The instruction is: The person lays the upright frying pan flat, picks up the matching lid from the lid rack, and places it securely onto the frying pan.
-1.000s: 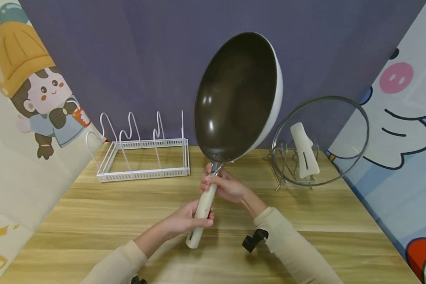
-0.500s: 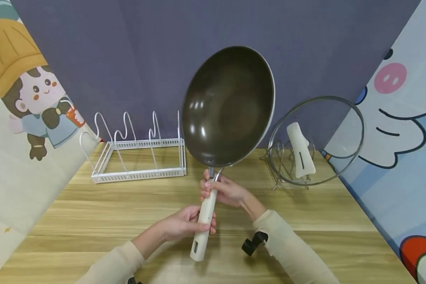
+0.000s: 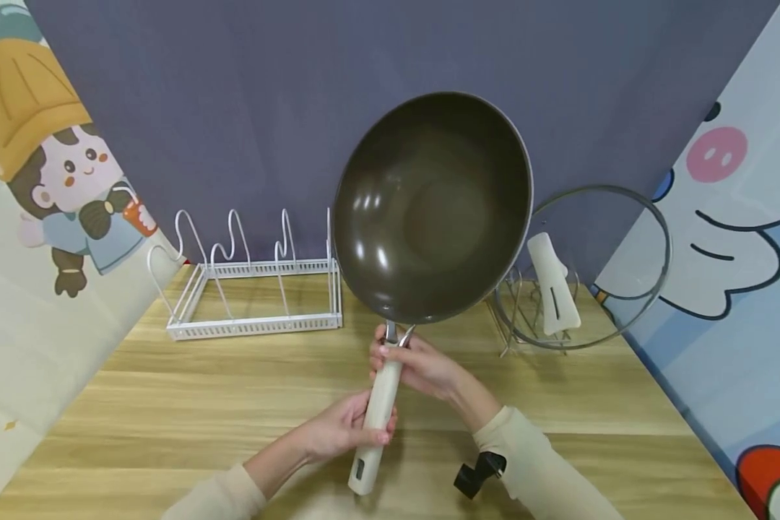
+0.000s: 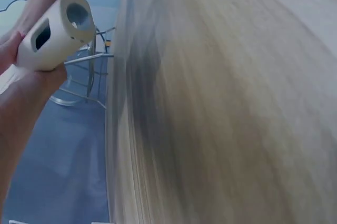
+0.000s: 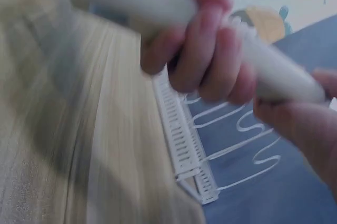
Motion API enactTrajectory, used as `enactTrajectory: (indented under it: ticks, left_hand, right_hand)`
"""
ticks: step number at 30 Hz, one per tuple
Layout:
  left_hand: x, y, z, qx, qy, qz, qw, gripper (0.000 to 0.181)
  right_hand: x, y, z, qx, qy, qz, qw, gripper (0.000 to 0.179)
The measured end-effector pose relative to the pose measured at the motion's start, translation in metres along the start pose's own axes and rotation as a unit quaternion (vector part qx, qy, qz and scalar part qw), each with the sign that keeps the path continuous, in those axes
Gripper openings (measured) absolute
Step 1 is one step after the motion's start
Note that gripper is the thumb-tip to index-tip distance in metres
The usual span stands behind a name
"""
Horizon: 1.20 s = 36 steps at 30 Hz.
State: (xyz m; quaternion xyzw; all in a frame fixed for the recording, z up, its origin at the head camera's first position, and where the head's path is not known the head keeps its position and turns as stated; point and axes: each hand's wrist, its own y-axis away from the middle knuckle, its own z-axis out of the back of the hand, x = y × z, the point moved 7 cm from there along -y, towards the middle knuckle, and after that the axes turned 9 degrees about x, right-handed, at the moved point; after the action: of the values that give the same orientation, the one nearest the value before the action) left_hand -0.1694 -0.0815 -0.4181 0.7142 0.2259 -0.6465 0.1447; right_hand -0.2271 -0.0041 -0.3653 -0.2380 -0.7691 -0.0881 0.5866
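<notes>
A deep frying pan (image 3: 435, 209) with a dark brown inside is held up off the table, its inner face turned toward me. Its cream handle (image 3: 382, 401) slants down toward the near edge. My left hand (image 3: 338, 430) grips the lower part of that handle, thumb across the front. Higher up, close to where the metal joint meets the pan, my right hand (image 3: 422, 363) holds the handle too. In the left wrist view the hollow handle end (image 4: 58, 32) shows past the hand. The right wrist view has the left hand's fingers (image 5: 197, 56) curled round the handle.
A white pot rack (image 3: 253, 328) with wavy dividers stands at the back left. At the back right a glass lid (image 3: 668, 249) with a cream knob (image 3: 552, 285) leans upright in a wire stand (image 3: 510, 339); the pan covers part of the lid. A purple backdrop (image 3: 234, 108) rises behind the table.
The pan has turned to face me more fully and come down slightly, and its rim now overlaps the lid's left edge. Both hands keep their grip on the handle.
</notes>
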Motion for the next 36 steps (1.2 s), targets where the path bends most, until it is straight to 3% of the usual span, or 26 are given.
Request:
enactTrajectory:
  ticks: [4,7,12,18,23,26,30,36]
  left_hand:
    - [0.001,-0.004,-0.002,-0.008,-0.024,-0.015,0.9996,0.044]
    - [-0.001,-0.008,-0.001,-0.028,-0.045,-0.011,0.9985,0.042]
    - [-0.002,-0.013,0.001,-0.059,-0.079,0.003,0.9951,0.042]
    - [0.0,-0.018,0.006,-0.097,-0.101,0.007,0.9901,0.048]
    - [0.002,-0.021,0.007,-0.11,-0.11,0.011,0.9877,0.049]
    - [0.003,-0.021,0.005,-0.119,-0.114,0.016,0.9863,0.046]
    - [0.002,-0.021,0.002,-0.13,-0.118,0.021,0.9843,0.045]
    - [0.006,-0.024,-0.008,-0.114,-0.093,0.036,0.9885,0.044]
  right_hand:
    - [0.005,0.011,0.001,-0.09,0.049,-0.01,0.9947,0.021]
    - [0.011,0.016,0.0,-0.135,0.089,-0.006,0.9868,0.037]
    - [0.019,0.02,-0.002,-0.161,0.122,-0.002,0.9794,0.057]
    - [0.021,0.025,0.004,-0.19,0.139,-0.031,0.9714,0.055]
    - [0.02,0.03,0.009,-0.228,0.136,-0.042,0.9632,0.05]
    - [0.019,0.031,0.011,-0.225,0.125,-0.036,0.9655,0.051]
    - [0.018,0.033,0.014,-0.185,0.118,-0.03,0.9751,0.056]
    - [0.018,0.041,0.018,-0.152,0.135,-0.032,0.9787,0.058]
